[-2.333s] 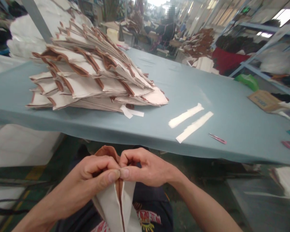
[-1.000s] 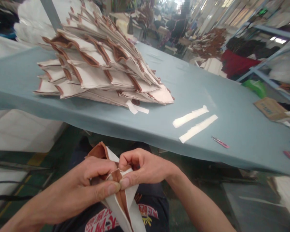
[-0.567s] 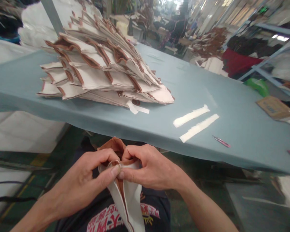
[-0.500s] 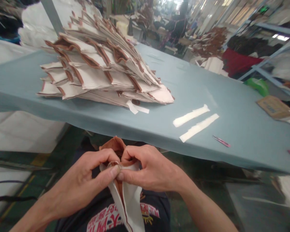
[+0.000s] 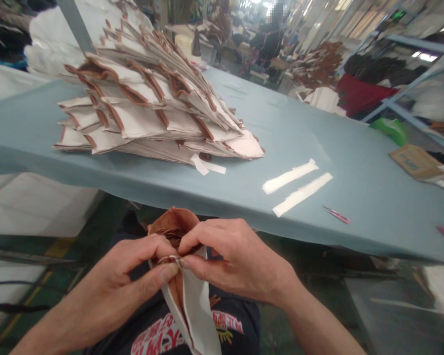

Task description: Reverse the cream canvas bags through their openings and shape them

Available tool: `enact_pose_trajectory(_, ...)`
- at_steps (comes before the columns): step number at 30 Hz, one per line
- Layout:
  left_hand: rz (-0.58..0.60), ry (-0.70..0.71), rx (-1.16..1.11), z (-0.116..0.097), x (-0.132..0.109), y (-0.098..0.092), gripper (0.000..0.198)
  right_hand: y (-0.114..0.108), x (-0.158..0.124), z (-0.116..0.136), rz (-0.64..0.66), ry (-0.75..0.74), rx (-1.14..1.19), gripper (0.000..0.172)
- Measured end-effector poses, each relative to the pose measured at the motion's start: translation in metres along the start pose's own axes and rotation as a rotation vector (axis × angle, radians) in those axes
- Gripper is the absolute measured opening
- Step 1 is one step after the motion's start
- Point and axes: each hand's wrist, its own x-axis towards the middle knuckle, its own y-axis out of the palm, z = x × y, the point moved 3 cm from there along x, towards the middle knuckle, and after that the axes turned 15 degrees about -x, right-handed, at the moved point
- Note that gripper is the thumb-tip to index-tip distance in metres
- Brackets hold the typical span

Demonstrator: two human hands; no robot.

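Note:
Over my lap hangs a sewn fabric piece point(image 5: 198, 301), off-white on the outside with brown inside and brown edges. My left hand point(image 5: 136, 276) pinches its top edge between thumb and forefinger. Right beside it, my right hand point(image 5: 225, 261) pinches the same edge, the two thumbs almost touching. Above my fingers the brown cloth point(image 5: 175, 222) bulges up, partly open with gathered folds. Below them the piece falls in two long flaps with a brown gap between. My fingertips hide part of the seam.
On the blue-covered table point(image 5: 244, 197) stands a large pile of similar pieces point(image 5: 144, 118). White strips point(image 5: 290, 177), small snips point(image 5: 336, 214), a brown packet point(image 5: 414, 160) and a green object point(image 5: 390, 130) lie to the right. A person point(image 5: 268, 42) is in the background.
My hands have shifted slightly left along with the fabric piece. The brown cloth above my fingers now shows wider and more open. Both hands keep their pinch.

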Motion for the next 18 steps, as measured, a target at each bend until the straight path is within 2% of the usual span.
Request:
enact_pose_trajectory(5,0.042,-0.003,-0.034,-0.007,0.000,0.003,0.033,0.000,0.001,0.003,-0.030,-0.005,-0.010,0.013)
enact_pose_trajectory(11,0.030,0.027,0.007,-0.009,0.001,0.005,0.039,0.012,0.005,0.003,-0.080,0.089,0.003,0.009)
enact_pose_trajectory(15,0.033,-0.019,0.034,-0.002,0.000,0.006,0.043,0.022,0.007,-0.005,0.022,0.227,0.132,0.008)
enact_pose_trajectory(18,0.038,-0.098,0.056,0.001,-0.001,0.009,0.043,0.024,0.008,-0.006,0.075,0.272,0.124,0.010)
